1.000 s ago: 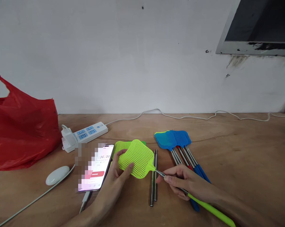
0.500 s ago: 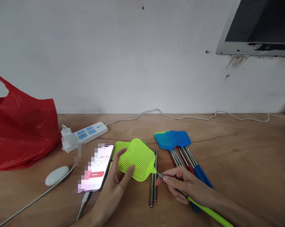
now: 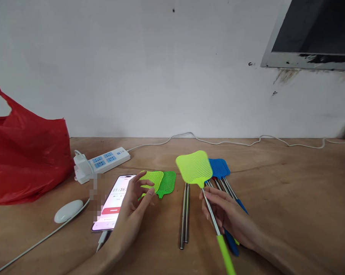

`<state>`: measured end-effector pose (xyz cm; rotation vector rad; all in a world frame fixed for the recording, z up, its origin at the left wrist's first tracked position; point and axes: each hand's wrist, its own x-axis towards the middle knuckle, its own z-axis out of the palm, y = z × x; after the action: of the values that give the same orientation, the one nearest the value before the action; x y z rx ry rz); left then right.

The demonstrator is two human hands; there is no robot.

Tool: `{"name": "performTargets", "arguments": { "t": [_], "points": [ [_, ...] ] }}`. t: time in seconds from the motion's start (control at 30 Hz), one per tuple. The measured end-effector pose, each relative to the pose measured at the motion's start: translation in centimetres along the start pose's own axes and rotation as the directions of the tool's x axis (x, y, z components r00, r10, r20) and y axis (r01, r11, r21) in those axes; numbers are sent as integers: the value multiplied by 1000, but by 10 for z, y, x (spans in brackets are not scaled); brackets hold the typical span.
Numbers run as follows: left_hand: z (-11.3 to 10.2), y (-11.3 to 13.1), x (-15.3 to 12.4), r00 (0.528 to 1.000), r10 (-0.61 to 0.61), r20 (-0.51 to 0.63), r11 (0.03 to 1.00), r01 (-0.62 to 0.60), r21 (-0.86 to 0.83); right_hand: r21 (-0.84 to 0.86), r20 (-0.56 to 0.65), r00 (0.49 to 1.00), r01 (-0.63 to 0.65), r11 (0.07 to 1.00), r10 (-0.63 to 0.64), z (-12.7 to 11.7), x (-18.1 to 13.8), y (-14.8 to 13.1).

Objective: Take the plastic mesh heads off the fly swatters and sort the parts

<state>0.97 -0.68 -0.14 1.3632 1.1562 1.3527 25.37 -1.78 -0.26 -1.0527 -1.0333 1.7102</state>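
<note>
A yellow-green fly swatter, with a perforated head, metal rod and matching handle, is pinched at its rod by my right hand. Its head is raised over a pile of blue swatters, which it partly hides. My left hand hangs with fingers apart and nothing in them, close to a loose yellow-green swatter head and a green swatter head. Between my hands lie metal rods, side by side on the table.
A lit phone on a cable lies left of my left hand. Behind it sits a white power strip with a charger. A white mouse and a red plastic bag are farther left. A thin cord runs along the wall.
My left hand has let go of the yellow-green swatter head and moved slightly left. My right hand has swung the swatter rightward and turned it more upright, over the blue pile.
</note>
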Motion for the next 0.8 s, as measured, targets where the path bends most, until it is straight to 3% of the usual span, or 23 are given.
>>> {"name": "performTargets", "arguments": {
  "t": [0.17, 0.27, 0.43, 0.67, 0.8],
  "points": [
    [0, 1, -5, 973, -63, 221, 994, 42, 100, 154, -29, 997, 79, 985, -76, -3, 0, -6],
    [3, 3, -10, 923, -125, 365, 973, 41, 229, 163, -52, 989, 148, 975, -141, -2, 1, -5],
    [6, 7, -18, 824, -149, 547, 914, -96, 393, 197, -99, 984, 168, 966, -150, 0, 2, -3],
    [6, 5, -21, 713, -188, 675, 921, -110, 373, 213, -101, 986, 149, 965, -130, -3, 2, 2],
    [5, 6, -23, 682, -268, 680, 942, 38, 334, 142, -118, 979, 184, 973, -168, -1, 0, 3]
  ]
}}
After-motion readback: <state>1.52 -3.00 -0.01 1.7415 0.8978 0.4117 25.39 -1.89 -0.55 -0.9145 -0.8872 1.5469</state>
